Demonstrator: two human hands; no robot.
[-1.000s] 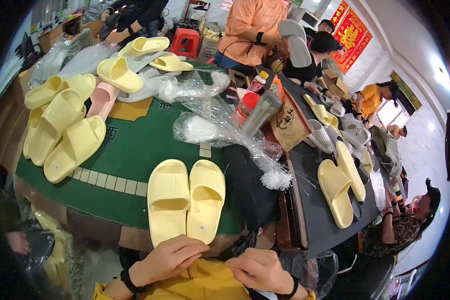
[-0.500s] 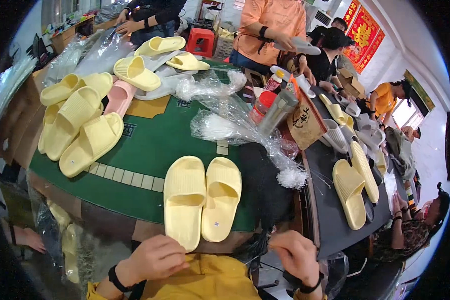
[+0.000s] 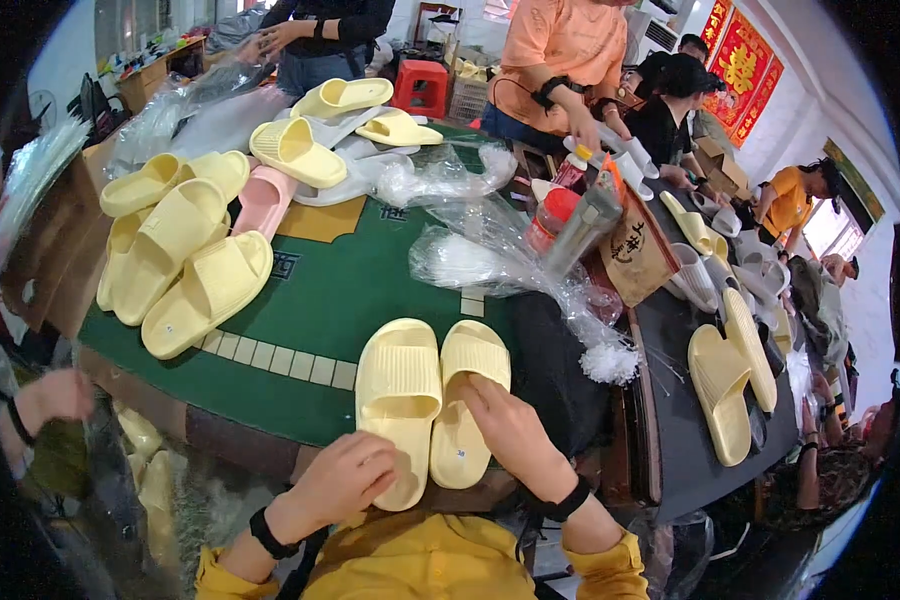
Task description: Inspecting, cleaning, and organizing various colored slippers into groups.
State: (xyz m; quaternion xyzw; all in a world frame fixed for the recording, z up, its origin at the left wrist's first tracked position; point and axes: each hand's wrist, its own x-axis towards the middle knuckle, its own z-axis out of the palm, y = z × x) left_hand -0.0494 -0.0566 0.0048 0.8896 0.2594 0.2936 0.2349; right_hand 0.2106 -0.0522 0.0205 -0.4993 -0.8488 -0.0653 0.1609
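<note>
Two pale yellow slide slippers lie side by side at the near edge of a green table mat (image 3: 350,290). My left hand (image 3: 345,478) curls over the heel end of the left slipper (image 3: 398,390). My right hand (image 3: 510,428) lies flat, fingers apart, on the right side of the right slipper (image 3: 467,400), its fingertips reaching the strap. I wear yellow sleeves and a dark band on each wrist.
A heap of yellow slippers (image 3: 175,250) and one pink slipper (image 3: 263,200) fill the mat's left side. Crumpled clear plastic bags (image 3: 490,262) lie right of centre. More slippers (image 3: 725,375) sit on a dark table to the right. Several people stand around, and another person's hand (image 3: 55,395) shows at the left.
Both my hands have moved up from my lap onto the slipper pair: the left onto the left heel, the right onto the right slipper. The view has shifted closer.
</note>
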